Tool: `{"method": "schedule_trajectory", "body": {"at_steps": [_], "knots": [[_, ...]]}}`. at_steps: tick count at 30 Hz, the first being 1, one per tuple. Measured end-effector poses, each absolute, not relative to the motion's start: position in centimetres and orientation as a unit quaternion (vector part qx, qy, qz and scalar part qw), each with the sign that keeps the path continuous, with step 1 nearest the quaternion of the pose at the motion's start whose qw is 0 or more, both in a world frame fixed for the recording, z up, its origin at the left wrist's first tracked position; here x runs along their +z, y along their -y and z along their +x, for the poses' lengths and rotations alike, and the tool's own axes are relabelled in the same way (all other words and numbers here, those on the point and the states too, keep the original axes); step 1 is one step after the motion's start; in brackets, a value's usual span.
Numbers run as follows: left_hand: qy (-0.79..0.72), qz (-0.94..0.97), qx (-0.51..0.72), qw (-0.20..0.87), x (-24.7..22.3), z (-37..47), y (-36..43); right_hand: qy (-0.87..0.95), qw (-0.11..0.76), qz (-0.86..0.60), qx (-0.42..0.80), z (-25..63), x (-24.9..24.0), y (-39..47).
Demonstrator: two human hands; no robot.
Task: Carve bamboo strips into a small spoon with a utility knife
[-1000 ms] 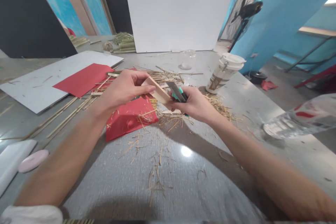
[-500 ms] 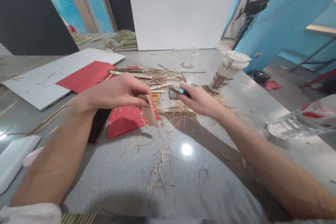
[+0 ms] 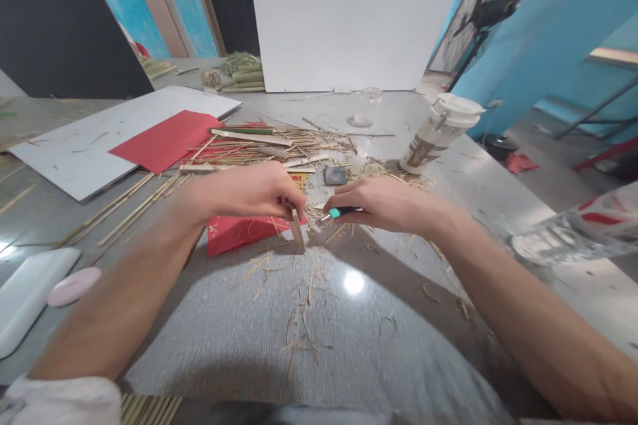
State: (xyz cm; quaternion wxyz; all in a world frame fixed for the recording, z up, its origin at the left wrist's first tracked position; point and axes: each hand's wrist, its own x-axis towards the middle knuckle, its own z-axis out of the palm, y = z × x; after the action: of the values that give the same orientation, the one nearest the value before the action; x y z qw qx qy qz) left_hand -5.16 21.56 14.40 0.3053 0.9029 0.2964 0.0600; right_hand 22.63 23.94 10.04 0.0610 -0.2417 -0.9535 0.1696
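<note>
My left hand (image 3: 264, 191) is closed on a thin, flat piece of wood (image 3: 298, 236), held upright just over the grey table with its narrow edge toward me. In my right hand (image 3: 386, 204) is a craft knife (image 3: 335, 213) with a teal collar and dark handle; its short tip points left at the wood, a small gap away. Under and beside my left hand lies a red sheet (image 3: 242, 236) sprinkled with straw bits. A yellow packet (image 3: 300, 180) shows partly behind the fingers. Beyond my right hand sits a small dark block (image 3: 335, 176).
Straw stalks (image 3: 309, 139) are heaped behind my hands. A second red sheet (image 3: 167, 139) rests on a white board (image 3: 64, 139) at the left. To the right stand a white-lidded jar (image 3: 438, 133) and a clear bottle (image 3: 558, 236). A clear cup (image 3: 367, 106) is farther back.
My left hand has moved right and turned the wood more edge-on. My right hand has come down toward me, bringing the knife tip near the wood and uncovering the dark block.
</note>
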Motion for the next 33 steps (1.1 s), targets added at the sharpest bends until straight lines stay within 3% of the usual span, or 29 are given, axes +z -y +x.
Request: {"method": "schedule_trajectory", "body": {"at_steps": [3, 5, 13, 19, 33], "knots": [[-0.275, 0.92, 0.039, 0.276, 14.0, -5.0, -21.7, 0.97, 0.008, -0.215, 0.118, 22.0, 9.8, -23.4], [-0.266, 0.931, 0.025, 0.251, 14.0, -4.9, -21.6, 0.975, 0.02, -0.204, 0.088, 21.5, 9.4, -23.2], [-0.271, 0.942, 0.007, 0.197, 14.4, -3.9, -20.5, 0.975, 0.151, -0.163, -0.029, 20.5, 6.0, -23.2], [-0.254, 0.949, 0.016, 0.185, 13.9, -3.6, -20.6, 0.94, 0.253, -0.225, -0.043, 20.0, 3.1, -22.2], [-0.282, 0.935, 0.004, 0.214, 14.0, -3.8, -20.8, 0.916, 0.182, -0.359, -0.001, 18.9, 1.5, -20.6]]}}
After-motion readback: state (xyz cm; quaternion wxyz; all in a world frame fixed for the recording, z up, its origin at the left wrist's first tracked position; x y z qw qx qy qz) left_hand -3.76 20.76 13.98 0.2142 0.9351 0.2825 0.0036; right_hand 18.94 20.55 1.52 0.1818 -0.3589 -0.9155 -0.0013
